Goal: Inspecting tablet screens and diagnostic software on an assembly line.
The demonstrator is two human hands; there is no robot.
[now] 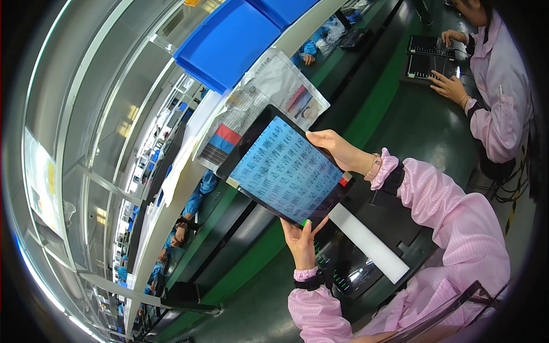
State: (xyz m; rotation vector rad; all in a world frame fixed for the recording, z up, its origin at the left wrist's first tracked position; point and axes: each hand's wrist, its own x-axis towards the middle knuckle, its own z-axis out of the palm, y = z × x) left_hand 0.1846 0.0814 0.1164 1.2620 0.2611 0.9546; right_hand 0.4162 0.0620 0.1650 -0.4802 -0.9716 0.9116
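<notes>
Both my hands hold a black-framed tablet [289,171], tilted, with a lit pale-blue screen covered in rows of dark characters. My left hand [300,243] grips its lower edge, thumb on the front frame beside a small green mark. My right hand [340,150] grips the upper right edge, thumb on the front and fingers mostly hidden behind. A small red and white tag shows at the tablet's edge below the right hand. Beneath the tablet, a white foam strip [372,244] lies across a glossy black panel or fixture [347,268] on the bench.
Beyond the tablet, printed sheets [311,108] hang from a pale shelf rail [309,26] bearing blue bins [229,43]. A green and black conveyor [237,274] runs alongside. At upper right, a co-worker's hands [452,88] touch black panels; blue-sleeved people work across the line.
</notes>
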